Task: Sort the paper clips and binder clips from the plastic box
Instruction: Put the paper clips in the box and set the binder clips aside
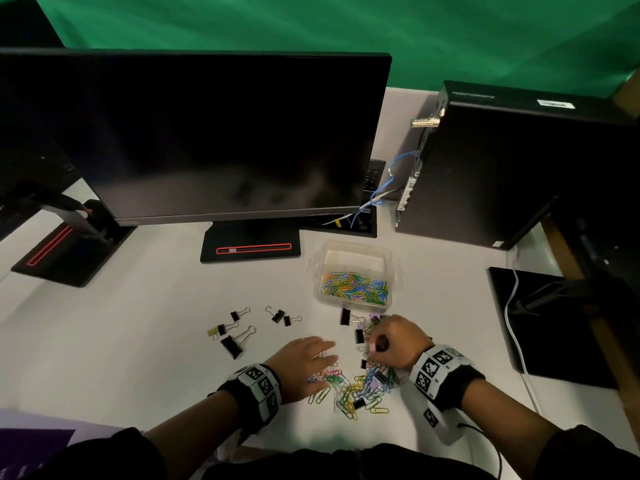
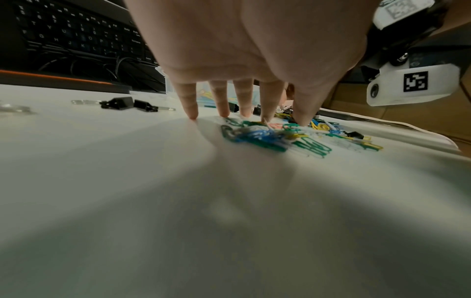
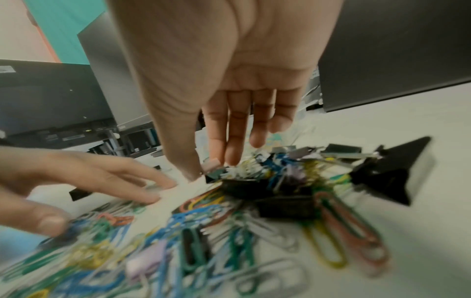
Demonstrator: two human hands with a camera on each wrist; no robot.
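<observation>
A clear plastic box (image 1: pixel 352 299) holds coloured paper clips behind my hands. A mixed pile of paper clips and black binder clips (image 1: pixel 349 389) (image 2: pixel 267 135) (image 3: pixel 203 231) lies on the white desk between my hands. My left hand (image 1: pixel 329 355) (image 2: pixel 244 117) is spread flat, fingertips pressing on the pile's left edge. At the pile's far side, my right hand (image 1: pixel 375 344) (image 3: pixel 203 167) pinches a small pink binder clip (image 3: pixel 213 162) between thumb and forefinger. Several black binder clips (image 1: pixel 235 341) (image 2: pixel 122 102) lie apart to the left.
A dark monitor (image 1: pixel 207 133) on its stand (image 1: pixel 251 247) fills the back. A black computer tower (image 1: pixel 519 161) with cables stands at the right rear. A black mat (image 1: pixel 554 323) with a white cable lies right. A keyboard (image 2: pixel 71 34) shows in the left wrist view.
</observation>
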